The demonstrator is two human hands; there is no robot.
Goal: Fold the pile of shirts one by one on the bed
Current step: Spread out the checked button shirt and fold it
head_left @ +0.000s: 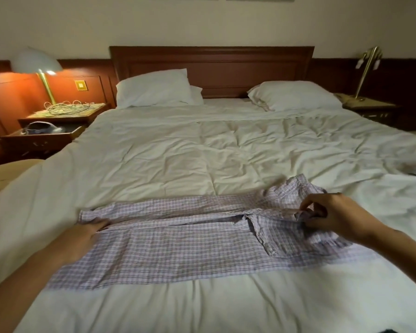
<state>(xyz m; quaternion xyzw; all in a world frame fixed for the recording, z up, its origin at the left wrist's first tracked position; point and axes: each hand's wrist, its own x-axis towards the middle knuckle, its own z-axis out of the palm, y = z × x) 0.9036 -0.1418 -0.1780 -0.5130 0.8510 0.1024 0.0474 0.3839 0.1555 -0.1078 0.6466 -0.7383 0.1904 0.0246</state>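
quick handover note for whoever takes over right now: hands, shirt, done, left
Left hand: flat on the left end of the checked shirt, pressing it down.
Right hand: pinches fabric at the shirt's bunched right end.
Shirt lies sideways across the near part of the bed, a sleeve laid over its body.
Done: shirt spread out. Left: finish folding it; no folded shirts or pile clearly in view.
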